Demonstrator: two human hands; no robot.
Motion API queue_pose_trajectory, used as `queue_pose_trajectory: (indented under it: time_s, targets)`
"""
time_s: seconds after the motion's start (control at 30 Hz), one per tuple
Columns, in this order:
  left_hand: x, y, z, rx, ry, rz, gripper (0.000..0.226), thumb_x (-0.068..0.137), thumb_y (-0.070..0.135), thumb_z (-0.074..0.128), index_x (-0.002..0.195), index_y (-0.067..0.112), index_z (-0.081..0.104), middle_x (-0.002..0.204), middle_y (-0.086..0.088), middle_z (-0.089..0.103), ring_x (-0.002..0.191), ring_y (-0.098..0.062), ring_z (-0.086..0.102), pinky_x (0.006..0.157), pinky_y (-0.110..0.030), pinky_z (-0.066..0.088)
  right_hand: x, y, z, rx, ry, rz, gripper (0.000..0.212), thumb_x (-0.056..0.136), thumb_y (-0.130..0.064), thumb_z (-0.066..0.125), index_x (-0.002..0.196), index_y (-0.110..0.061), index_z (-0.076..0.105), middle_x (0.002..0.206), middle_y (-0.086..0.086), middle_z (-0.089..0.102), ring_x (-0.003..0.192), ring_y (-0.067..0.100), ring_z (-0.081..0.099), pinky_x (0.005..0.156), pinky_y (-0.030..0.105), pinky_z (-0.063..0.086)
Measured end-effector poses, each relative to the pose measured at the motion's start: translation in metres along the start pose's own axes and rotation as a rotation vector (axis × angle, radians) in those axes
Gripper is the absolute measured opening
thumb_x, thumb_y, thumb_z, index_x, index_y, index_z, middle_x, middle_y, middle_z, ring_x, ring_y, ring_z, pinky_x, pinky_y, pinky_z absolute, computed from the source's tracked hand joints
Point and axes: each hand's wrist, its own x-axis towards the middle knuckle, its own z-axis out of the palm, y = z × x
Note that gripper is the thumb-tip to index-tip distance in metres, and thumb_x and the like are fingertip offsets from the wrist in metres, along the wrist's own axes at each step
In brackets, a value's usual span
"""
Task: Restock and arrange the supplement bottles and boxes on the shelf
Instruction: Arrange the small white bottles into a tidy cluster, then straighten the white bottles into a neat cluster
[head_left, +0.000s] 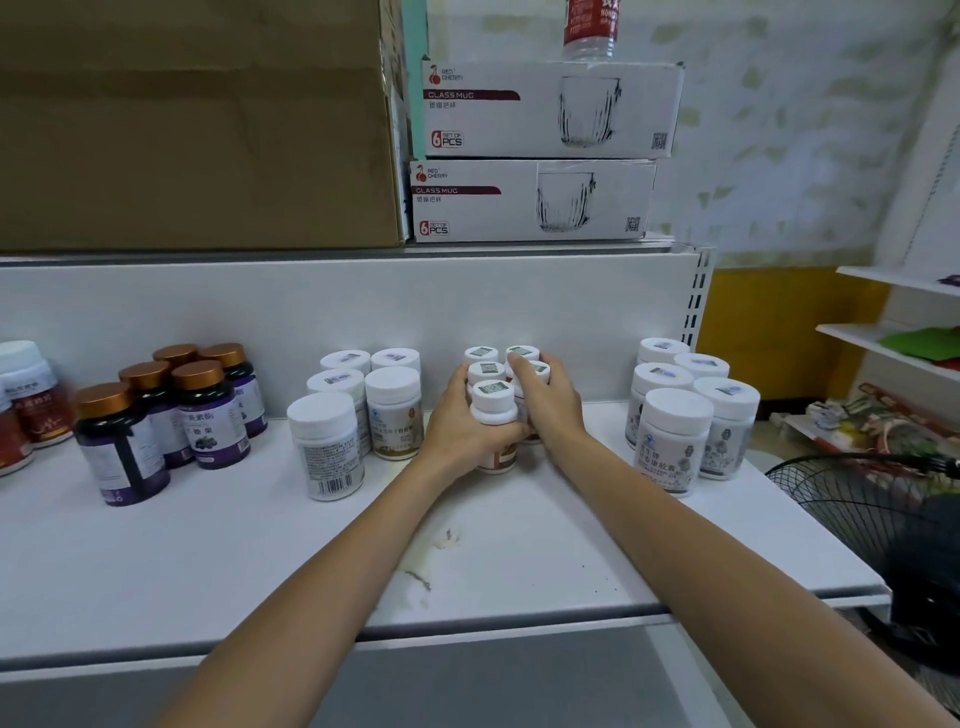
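**On the flat white metal shelf: two-handed grip**

At the middle rear of the shelf, against the back panel, a cluster of small white-capped plastic bottles is held upright. The left hand is wrapped round the cluster's left and front, with fingers curled against the front bottle. The right hand is curled round the right side, and one fingertip is laid on a rear cap. A group of larger white bottles is located just to the left. A second white group is located well to the right. Dark purple bottles with copper caps are positioned farther left.
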Motion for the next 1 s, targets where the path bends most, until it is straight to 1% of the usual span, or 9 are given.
queue_pose_trajectory:
  time_s: [0.17, 0.2, 0.3, 0.37, 0.43, 0.53, 0.7, 0.87, 1.0]
  targets:
    - [0.002, -0.001, -0.001, 0.007, -0.024, 0.009, 0.086, 0.04, 0.04, 0.077, 0.118, 0.028, 0.045, 0.114, 0.006, 0.063, 0.101, -0.007, 0.063, 0.087, -0.03, 0.053, 0.0, 0.0, 0.001, -0.001, 0.003, -0.007, 0.018, 0.091, -0.033, 0.056, 0.106, -0.024, 0.056, 0.103, -0.002, 0.064, 0.097, 0.016, 0.061, 0.086, 0.03, 0.05]
    - [0.001, 0.0, -0.001, 0.02, -0.027, 0.001, 0.087, 0.041, 0.038, 0.079, 0.119, 0.027, 0.043, 0.114, 0.007, 0.063, 0.101, -0.007, 0.063, 0.086, -0.027, 0.052, 0.0, 0.0, 0.0, -0.005, 0.001, -0.008, 0.019, 0.091, -0.033, 0.057, 0.107, -0.023, 0.057, 0.104, -0.001, 0.064, 0.097, 0.016, 0.061, 0.083, 0.028, 0.049]
    - [-0.003, 0.006, -0.004, 0.072, -0.036, -0.026, 0.079, 0.058, 0.022, 0.087, 0.117, 0.029, 0.035, 0.107, 0.02, 0.057, 0.098, -0.002, 0.059, 0.073, -0.002, 0.044, -0.003, -0.004, -0.002, -0.036, 0.008, -0.032, 0.026, 0.09, -0.035, 0.058, 0.108, -0.016, 0.057, 0.108, 0.002, 0.064, 0.1, 0.018, 0.06, 0.083, 0.027, 0.046]
    - [-0.009, 0.014, -0.009, 0.111, -0.005, -0.039, 0.081, 0.069, 0.02, 0.082, 0.127, 0.03, 0.026, 0.12, 0.02, 0.046, 0.112, -0.002, 0.048, 0.081, 0.004, 0.033, -0.004, -0.013, -0.004, -0.125, 0.019, -0.073, 0.045, 0.092, -0.037, 0.055, 0.129, -0.011, 0.049, 0.123, 0.004, 0.056, 0.118, 0.018, 0.051, 0.097, 0.029, 0.037]
    - [-0.012, 0.024, -0.016, 0.152, 0.049, -0.024, 0.101, 0.072, 0.027, 0.079, 0.147, 0.019, 0.013, 0.15, 0.004, 0.028, 0.138, -0.011, 0.026, 0.104, -0.014, 0.023, -0.006, -0.026, -0.006, -0.189, 0.045, -0.149, 0.059, 0.095, -0.036, 0.05, 0.146, -0.011, 0.031, 0.15, 0.004, 0.036, 0.139, 0.017, 0.03, 0.112, 0.029, 0.021]
    - [-0.019, 0.045, -0.02, 0.114, 0.121, 0.068, 0.095, 0.079, 0.031, 0.071, 0.15, 0.017, 0.01, 0.158, 0.0, 0.011, 0.145, -0.014, 0.012, 0.114, -0.029, 0.016, -0.012, -0.05, -0.011, -0.189, 0.048, -0.268, 0.057, 0.097, -0.029, 0.045, 0.148, -0.012, 0.026, 0.155, 0.002, 0.026, 0.143, 0.015, 0.021, 0.115, 0.029, 0.015]
    - [-0.034, 0.081, -0.002, 0.172, 0.172, 0.245, 0.07, 0.09, 0.03, 0.057, 0.148, 0.022, 0.018, 0.157, 0.002, 0.016, 0.143, -0.015, 0.017, 0.112, -0.032, 0.02, -0.022, -0.092, -0.032, -0.187, 0.035, -0.393, 0.052, 0.096, -0.018, 0.047, 0.146, -0.012, 0.032, 0.151, 0.003, 0.035, 0.139, 0.016, 0.031, 0.116, 0.035, 0.024]
    - [-0.046, 0.096, 0.049, 0.217, 0.083, 0.304, 0.077, 0.084, 0.03, 0.066, 0.147, 0.019, 0.023, 0.155, 0.0, 0.022, 0.141, -0.016, 0.022, 0.108, -0.024, 0.02, -0.023, -0.112, -0.094, -0.459, -0.012, -0.561, 0.048, 0.094, -0.015, 0.051, 0.141, -0.012, 0.041, 0.144, 0.005, 0.045, 0.132, 0.017, 0.041, 0.111, 0.035, 0.034]
    - [-0.055, 0.089, 0.094, 0.268, -0.033, 0.223, 0.092, 0.079, 0.037, 0.071, 0.149, 0.02, 0.014, 0.157, 0.0, 0.015, 0.143, -0.016, 0.017, 0.112, -0.028, 0.019, -0.018, -0.099, -0.146, -0.518, 0.043, -0.468, 0.047, 0.094, -0.018, 0.051, 0.14, -0.012, 0.043, 0.143, 0.002, 0.046, 0.128, 0.016, 0.044, 0.103, 0.026, 0.033]
